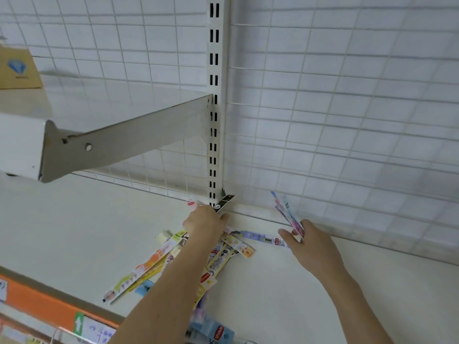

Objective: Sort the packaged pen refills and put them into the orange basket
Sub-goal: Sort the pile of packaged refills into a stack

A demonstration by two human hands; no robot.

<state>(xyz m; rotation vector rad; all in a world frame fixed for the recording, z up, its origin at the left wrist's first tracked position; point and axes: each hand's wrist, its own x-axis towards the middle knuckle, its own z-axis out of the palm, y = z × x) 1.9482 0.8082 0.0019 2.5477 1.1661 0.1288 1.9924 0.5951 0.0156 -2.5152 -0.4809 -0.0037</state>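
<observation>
Several long, colourful packaged pen refills point(154, 266) lie in a loose pile on the white shelf point(273, 289). My left hand point(203, 223) reaches over the pile to the shelf's back edge and grips a black-and-white refill pack point(224, 202) by the upright post. My right hand point(301, 240) holds a small bunch of pink and blue refill packs point(285, 211) that stick up and to the left. One pale blue pack point(260, 237) lies flat between both hands. No orange basket is in view.
A white slotted post point(215, 100) and wire grid back the shelf. A grey shelf bracket point(124, 137) juts out at upper left, with a cardboard box point(17, 68) above. An orange price rail point(37, 301) lines the shelf front. Blue packs point(211, 328) show at the bottom.
</observation>
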